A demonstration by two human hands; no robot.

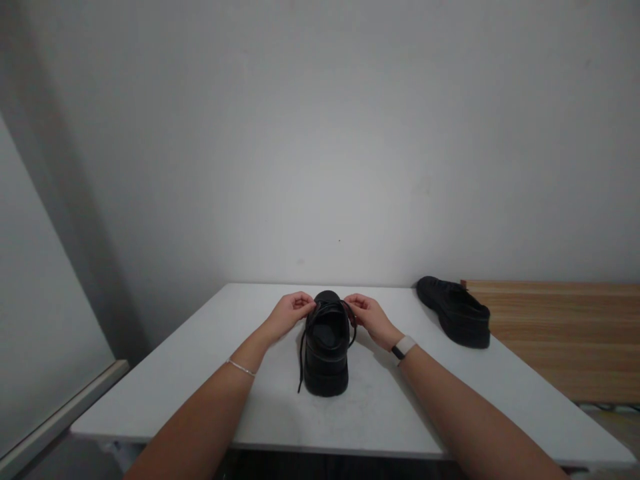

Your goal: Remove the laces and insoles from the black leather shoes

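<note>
A black lace-up shoe (326,363) stands upright on the white table, heel toward me and toe toward the wall. At its left side my left hand (294,308) is closed, fingertips pinching the black shoelace (301,353) near the top of the shoe. One lace end hangs down the shoe's left side to the tabletop. My right hand (367,313) is closed at the shoe's right side, its fingers on the lace, which loops down there. The lacing across the tongue is too dark to make out in detail.
A second black shoe (453,312) rests at the table's back right corner. The white table (200,360) meets a grey wall (320,147) at the back. Beyond its right edge is a wood-grain panel (560,333).
</note>
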